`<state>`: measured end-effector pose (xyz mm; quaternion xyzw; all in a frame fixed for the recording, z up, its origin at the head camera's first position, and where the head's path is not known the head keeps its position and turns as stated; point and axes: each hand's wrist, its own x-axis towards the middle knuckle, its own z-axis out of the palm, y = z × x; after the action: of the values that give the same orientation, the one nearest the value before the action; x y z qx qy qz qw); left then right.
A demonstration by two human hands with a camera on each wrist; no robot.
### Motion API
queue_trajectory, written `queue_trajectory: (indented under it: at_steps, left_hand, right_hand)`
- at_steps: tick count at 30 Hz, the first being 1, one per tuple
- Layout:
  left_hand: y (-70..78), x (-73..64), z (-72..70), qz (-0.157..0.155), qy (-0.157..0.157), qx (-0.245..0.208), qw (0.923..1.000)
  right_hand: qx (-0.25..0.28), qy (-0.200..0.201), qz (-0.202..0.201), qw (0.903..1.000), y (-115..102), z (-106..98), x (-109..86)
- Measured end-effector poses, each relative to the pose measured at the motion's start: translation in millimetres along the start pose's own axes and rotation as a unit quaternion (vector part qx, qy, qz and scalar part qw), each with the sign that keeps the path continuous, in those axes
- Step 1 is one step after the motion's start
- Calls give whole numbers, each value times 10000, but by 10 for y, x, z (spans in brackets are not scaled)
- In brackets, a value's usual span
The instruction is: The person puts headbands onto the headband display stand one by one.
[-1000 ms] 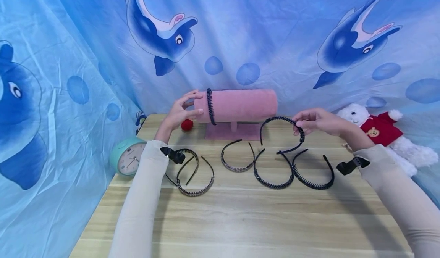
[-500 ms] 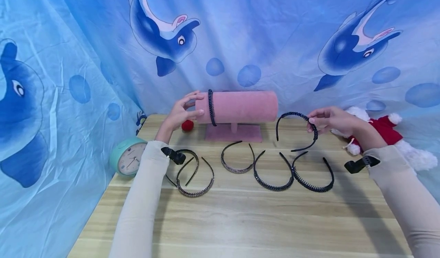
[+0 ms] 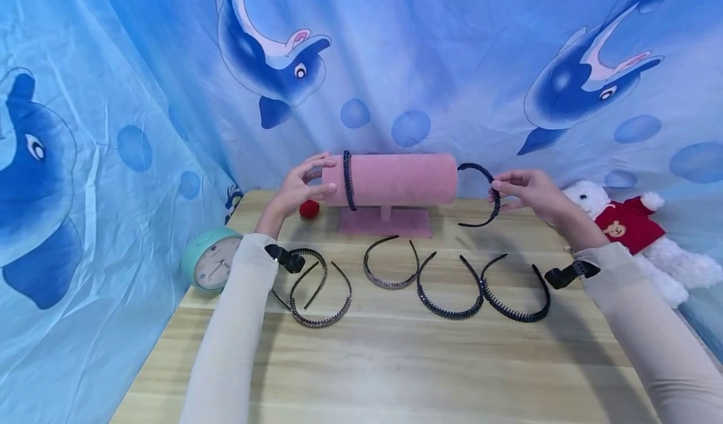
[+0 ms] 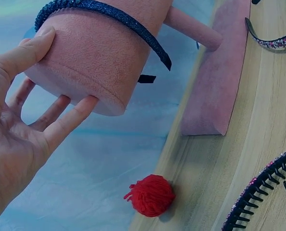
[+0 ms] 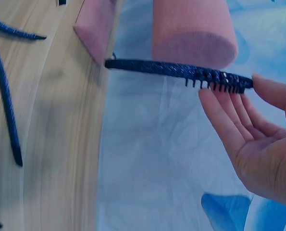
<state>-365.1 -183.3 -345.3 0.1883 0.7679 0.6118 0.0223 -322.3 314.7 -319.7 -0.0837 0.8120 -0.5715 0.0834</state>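
A pink padded headband stand [image 3: 403,176] with a horizontal roll stands at the back of the table. One dark toothed headband [image 3: 348,179] sits round the roll near its left end. My left hand [image 3: 298,185] grips that left end, thumb and fingers spread about its edge. At the other end, my right hand [image 3: 528,192] pinches a dark blue headband [image 3: 492,206] between thumb and fingers. In the right wrist view this headband [image 5: 167,68] lies across the front of the roll's end face [image 5: 195,47], teeth toward the fingers; whether it touches the roll I cannot tell.
Several headbands lie on the wooden table [image 3: 384,374], among them a sparkly one [image 3: 390,283] and a black one [image 3: 516,314]. A red yarn ball [image 3: 309,209] is by the stand. A mint clock [image 3: 211,261] stands left, a white plush bear [image 3: 632,223] right.
My right hand first moved right with the headband, then back left and up to the right end of the roll. My left hand keeps its grip on the roll.
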Motion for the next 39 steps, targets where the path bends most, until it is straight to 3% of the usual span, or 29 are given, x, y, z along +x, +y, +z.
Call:
queue_trajectory:
  at_steps: [3, 5, 13, 19, 33, 39]
  left_hand:
    - [-111, 31, -16, 97, 42, 44, 9999]
    - [-109, 30, -20, 99, 32, 63, 9999]
    - [125, -76, -29, 23, -43, 1, 10000]
    - [151, -99, -27, -8, -21, -78, 10000]
    - [136, -84, 30, -22, -73, -80, 9999]
    - [146, -89, 38, -8, -113, -107, 9999]
  right_hand:
    - [66, 251, -123, 9996, -35, 113, 15]
    - [-42, 406, -177, 9990, -69, 186, 34]
    - [-373, 736, -408, 9958, -182, 399, 178]
    - [-333, 897, -571, 9938, -235, 496, 263]
    - [-379, 1099, -1039, 9878, -185, 675, 330]
    - [-708, 869, -1409, 9837, -135, 662, 290]
